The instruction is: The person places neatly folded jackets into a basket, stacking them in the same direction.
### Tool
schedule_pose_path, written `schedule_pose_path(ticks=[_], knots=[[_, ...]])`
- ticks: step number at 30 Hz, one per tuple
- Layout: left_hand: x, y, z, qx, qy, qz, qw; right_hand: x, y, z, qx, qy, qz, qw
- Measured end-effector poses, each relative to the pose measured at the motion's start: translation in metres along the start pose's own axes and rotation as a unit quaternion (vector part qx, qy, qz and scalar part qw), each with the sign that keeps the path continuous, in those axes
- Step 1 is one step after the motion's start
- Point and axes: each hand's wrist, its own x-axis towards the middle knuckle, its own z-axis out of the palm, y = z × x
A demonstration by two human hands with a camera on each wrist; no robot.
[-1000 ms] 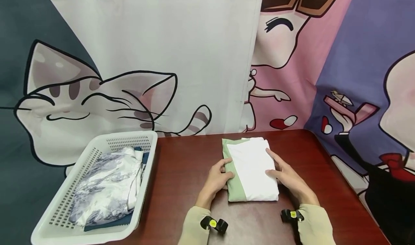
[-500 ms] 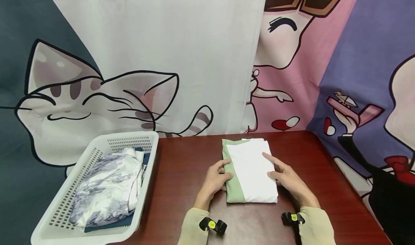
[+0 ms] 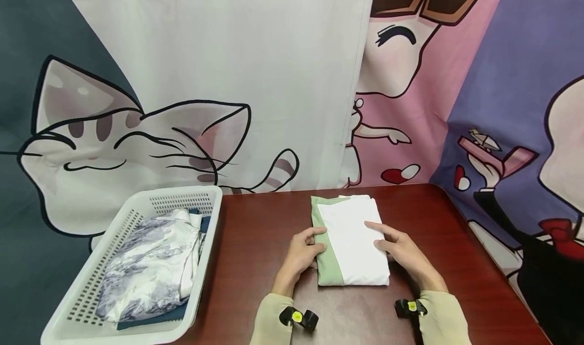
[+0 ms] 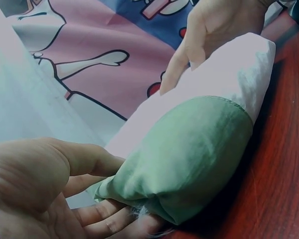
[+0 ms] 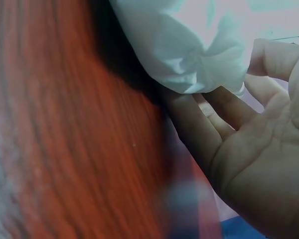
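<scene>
A folded garment (image 3: 353, 243), white with a green band along its left side, lies on the dark red table (image 3: 255, 243). My left hand (image 3: 304, 248) grips its green left edge (image 4: 189, 154), thumb on top and fingers tucked beneath. At the right edge my right hand (image 3: 401, 251) holds it too, with forefinger and thumb lying on the white top. The right wrist view shows its other fingers (image 5: 214, 124) slipped under the white cloth (image 5: 179, 45). In the left wrist view the right hand (image 4: 214, 30) shows at the far end of the bundle.
A white plastic basket (image 3: 182, 190) stands at the table's left, holding a crumpled grey-and-white patterned cloth (image 3: 150, 264) over something dark blue. Cartoon-printed curtains hang close behind the table. The table's right edge (image 3: 474, 243) runs just beyond my right hand.
My right forefinger has slid back a little across the white top toward me. The left hand and the garment have barely shifted.
</scene>
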Motion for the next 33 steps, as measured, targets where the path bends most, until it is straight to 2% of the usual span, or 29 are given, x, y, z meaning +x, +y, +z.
schedule_pose_path(ticks=[11, 18, 33], knots=[[0.0053, -0.0035, -0.0006, -0.005, -0.007, -0.005, 1.0000, 0.0001, 0.0007, 0.0000, 0.014, 0.009, 0.010, 1.000], [0.0012, -0.0053, -0.0055, -0.034, -0.007, -0.017, 0.9993, 0.0027, 0.0007, 0.0037, 0.007, 0.005, 0.012, 1.000], [0.0035, -0.0072, -0.0040, -0.028, -0.022, -0.018, 0.9992, 0.0012, 0.0016, 0.0033, 0.012, 0.020, 0.025, 0.999]])
